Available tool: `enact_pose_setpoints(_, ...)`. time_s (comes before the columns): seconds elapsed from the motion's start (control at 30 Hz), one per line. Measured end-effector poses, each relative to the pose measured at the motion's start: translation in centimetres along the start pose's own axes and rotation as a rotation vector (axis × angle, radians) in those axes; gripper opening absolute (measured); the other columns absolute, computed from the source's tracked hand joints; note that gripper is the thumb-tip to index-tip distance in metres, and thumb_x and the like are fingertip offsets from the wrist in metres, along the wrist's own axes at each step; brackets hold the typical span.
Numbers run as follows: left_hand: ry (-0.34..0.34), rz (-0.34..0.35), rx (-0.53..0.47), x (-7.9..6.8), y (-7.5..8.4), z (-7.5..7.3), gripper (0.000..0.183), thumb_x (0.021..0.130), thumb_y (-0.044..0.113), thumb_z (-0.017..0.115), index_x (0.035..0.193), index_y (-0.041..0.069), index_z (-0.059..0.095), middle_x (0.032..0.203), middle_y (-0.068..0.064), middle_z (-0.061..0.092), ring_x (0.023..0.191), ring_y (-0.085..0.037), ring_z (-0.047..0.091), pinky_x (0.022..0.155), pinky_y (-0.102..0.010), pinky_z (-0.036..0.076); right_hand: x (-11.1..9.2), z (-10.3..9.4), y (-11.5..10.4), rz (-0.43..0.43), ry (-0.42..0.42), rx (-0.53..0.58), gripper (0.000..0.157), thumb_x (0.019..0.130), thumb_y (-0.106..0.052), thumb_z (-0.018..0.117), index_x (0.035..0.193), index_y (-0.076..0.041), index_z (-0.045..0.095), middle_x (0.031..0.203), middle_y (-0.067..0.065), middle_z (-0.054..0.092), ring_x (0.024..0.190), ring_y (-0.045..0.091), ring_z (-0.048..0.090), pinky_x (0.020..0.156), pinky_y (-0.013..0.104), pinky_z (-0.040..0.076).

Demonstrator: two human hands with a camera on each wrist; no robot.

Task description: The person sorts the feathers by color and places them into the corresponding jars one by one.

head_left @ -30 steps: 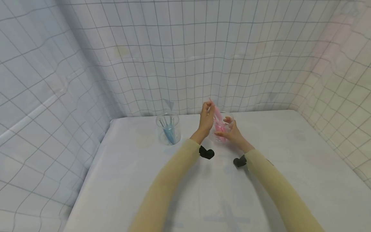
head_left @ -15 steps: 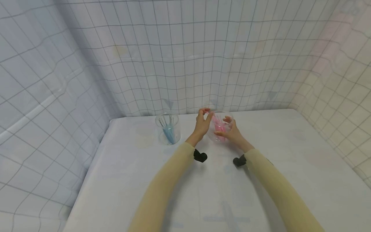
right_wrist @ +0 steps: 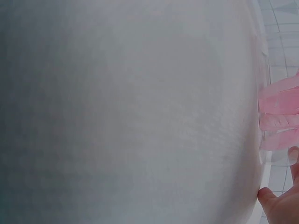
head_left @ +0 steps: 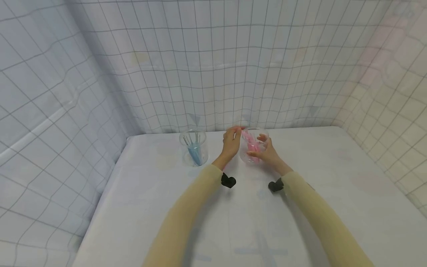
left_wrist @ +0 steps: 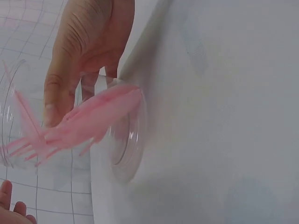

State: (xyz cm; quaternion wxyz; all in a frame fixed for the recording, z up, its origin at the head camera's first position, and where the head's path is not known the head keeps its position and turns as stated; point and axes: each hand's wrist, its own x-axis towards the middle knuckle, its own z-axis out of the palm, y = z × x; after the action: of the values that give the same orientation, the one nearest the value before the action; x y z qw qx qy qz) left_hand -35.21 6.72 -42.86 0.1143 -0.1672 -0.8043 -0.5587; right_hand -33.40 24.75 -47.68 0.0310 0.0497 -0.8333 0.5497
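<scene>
A clear cup (head_left: pixel 244 157) holds several slender pink plastic sticks (head_left: pixel 252 148) with thin ends, whose exact kind is unclear. My right hand (head_left: pixel 271 152) grips the cup from its right side, thumb in front and fingers behind; the right wrist view shows part of that hand (right_wrist: pixel 282 203) at the lower right corner. Just left of the rim is my left hand (head_left: pixel 231 144), its fingers loosely bent. In the left wrist view its fingertips (left_wrist: pixel 14 205) are apart from the cup, with nothing visible in them. One pink stick (left_wrist: pixel 29 116) slants across the others inside the cup.
A second clear cup (head_left: pixel 204 157) with several slender blue sticks (head_left: pixel 195 154) stands to the left. The white table (head_left: pixel 247 215) meets a checked cloth wall (head_left: pixel 213 74) just behind both cups.
My left hand held a pink stick above the cup, then came down and released it among the others. It has drawn slightly left. My right hand keeps its place on the cup.
</scene>
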Motion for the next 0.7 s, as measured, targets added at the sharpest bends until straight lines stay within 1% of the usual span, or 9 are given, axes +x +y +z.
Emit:
enact_pose_setpoints(0.07, -0.004, -0.001, -0.011, 0.0, 0.2, 0.3, 0.04, 0.104, 0.032, 0.036, 0.121, 0.01, 0.064, 0.132, -0.006, 0.053, 0.127, -0.024, 0.037, 0.104, -0.047, 0.022, -0.3, 0.2, -0.1, -0.006, 0.004, -0.013, 0.102, 0.072, -0.043, 0.082, 0.142, -0.009, 0.018, 0.147, 0.015, 0.03, 0.133, 0.037, 0.024, 0.106, 0.055, 0.021)
enact_pose_setpoints(0.13, -0.022, -0.023, -0.026, 0.0, 0.4, 0.7, 0.04, 0.104, 0.034, 0.036, 0.125, 0.014, 0.063, 0.136, -0.006, 0.05, 0.129, -0.024, 0.035, 0.105, -0.049, 0.02, -0.4, 0.3, -0.1, -0.005, 0.005, -0.019, 0.103, 0.071, -0.047, 0.081, 0.142, -0.009, 0.017, 0.147, 0.015, 0.029, 0.133, 0.038, 0.024, 0.105, 0.056, 0.021)
enact_pose_setpoints(0.27, -0.079, -0.105, -0.05, -0.1, 0.3, 1.1, 0.037, 0.103, 0.035, 0.041, 0.134, 0.022, 0.056, 0.145, -0.005, 0.039, 0.135, -0.03, 0.023, 0.105, -0.057, 0.014, -0.5, 0.4, -0.2, 0.015, -0.001, -0.014, 0.101, 0.073, -0.042, 0.082, 0.144, -0.011, 0.017, 0.148, 0.013, 0.028, 0.134, 0.036, 0.023, 0.106, 0.056, 0.02)
enact_pose_setpoints(0.37, -0.126, -0.128, -0.07, -0.3, 0.0, 0.9, 0.041, 0.101, 0.033, 0.046, 0.139, 0.019, 0.049, 0.148, -0.006, 0.035, 0.136, -0.032, 0.021, 0.106, -0.057, 0.013, -0.4, 0.5, -0.1, 0.026, -0.006, -0.015, 0.098, 0.074, -0.036, 0.082, 0.144, -0.013, 0.017, 0.148, 0.011, 0.028, 0.134, 0.035, 0.022, 0.106, 0.055, 0.019)
enact_pose_setpoints(0.47, -0.167, -0.148, -0.083, -0.5, -0.5, 0.2, 0.051, 0.099, 0.037, 0.049, 0.144, 0.014, 0.041, 0.149, -0.007, 0.033, 0.136, -0.031, 0.02, 0.107, -0.053, 0.017, -0.2, 0.5, 0.0, 0.016, -0.009, -0.012, 0.096, 0.075, -0.034, 0.082, 0.143, -0.013, 0.017, 0.148, 0.01, 0.029, 0.133, 0.034, 0.024, 0.106, 0.053, 0.021)
enact_pose_setpoints(0.53, -0.181, -0.164, -0.084, -0.6, -0.9, -0.4, 0.057, 0.098, 0.042, 0.048, 0.146, 0.013, 0.036, 0.15, -0.008, 0.03, 0.137, -0.03, 0.02, 0.107, -0.052, 0.019, -0.1, 0.4, 0.2, 0.0, -0.011, -0.001, 0.095, 0.076, -0.033, 0.082, 0.143, -0.013, 0.018, 0.147, 0.011, 0.029, 0.132, 0.034, 0.026, 0.105, 0.052, 0.023)
enact_pose_setpoints(0.57, -0.18, -0.163, -0.074, -0.7, -1.2, -0.7, 0.057, 0.099, 0.042, 0.047, 0.146, 0.012, 0.036, 0.15, -0.01, 0.031, 0.137, -0.031, 0.021, 0.107, -0.051, 0.02, -0.2, 0.2, -0.2, -0.002, -0.017, 0.011, 0.094, 0.076, -0.03, 0.081, 0.143, -0.012, 0.017, 0.147, 0.011, 0.029, 0.131, 0.034, 0.027, 0.105, 0.052, 0.024)
enact_pose_setpoints(0.63, -0.173, -0.143, -0.042, -0.9, -1.7, -1.4, 0.054, 0.101, 0.039, 0.044, 0.145, 0.009, 0.037, 0.147, -0.012, 0.034, 0.136, -0.03, 0.024, 0.108, -0.048, 0.022, -0.1, 0.1, -0.2, -0.003, -0.023, 0.02, 0.094, 0.077, -0.029, 0.081, 0.144, -0.012, 0.017, 0.148, 0.012, 0.028, 0.131, 0.035, 0.027, 0.105, 0.052, 0.025)
enact_pose_setpoints(0.7, -0.168, -0.095, 0.02, -1.1, -2.3, -2.0, 0.047, 0.102, 0.033, 0.043, 0.14, 0.005, 0.044, 0.142, -0.014, 0.041, 0.133, -0.029, 0.031, 0.107, -0.044, 0.024, -0.1, -0.1, -0.2, 0.011, -0.028, 0.012, 0.095, 0.077, -0.031, 0.081, 0.145, -0.012, 0.016, 0.149, 0.011, 0.028, 0.132, 0.035, 0.026, 0.105, 0.052, 0.024)
